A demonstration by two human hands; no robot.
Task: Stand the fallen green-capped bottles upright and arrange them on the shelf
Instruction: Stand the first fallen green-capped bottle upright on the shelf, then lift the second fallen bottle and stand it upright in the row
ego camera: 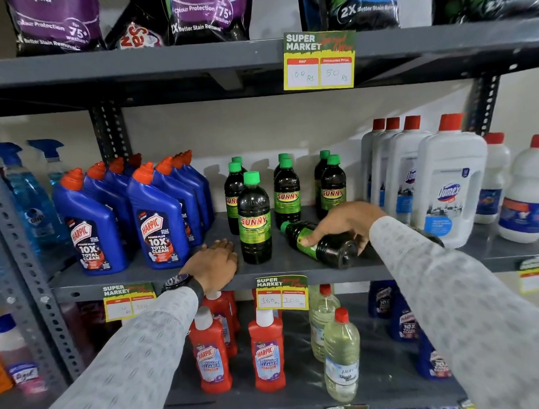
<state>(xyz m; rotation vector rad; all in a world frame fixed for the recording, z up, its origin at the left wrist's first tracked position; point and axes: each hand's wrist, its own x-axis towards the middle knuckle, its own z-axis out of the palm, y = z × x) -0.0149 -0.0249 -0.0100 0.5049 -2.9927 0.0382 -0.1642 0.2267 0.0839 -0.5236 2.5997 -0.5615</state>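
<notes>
A dark green-capped bottle (319,244) lies on its side on the grey middle shelf (283,270), cap pointing back left. My right hand (343,224) is wrapped over its middle from above. Just left of it another green-capped bottle (254,219) stands upright at the front. Several more green-capped bottles (287,195) stand upright in rows behind. My left hand (213,265) rests flat on the shelf edge beside the front upright bottle, holding nothing.
Blue toilet-cleaner bottles (159,221) stand left of the green-capped ones, tall white bleach bottles (446,181) to the right. Red and pale bottles fill the shelf below, detergent pouches the one above. Price tags (281,293) hang on the shelf edges.
</notes>
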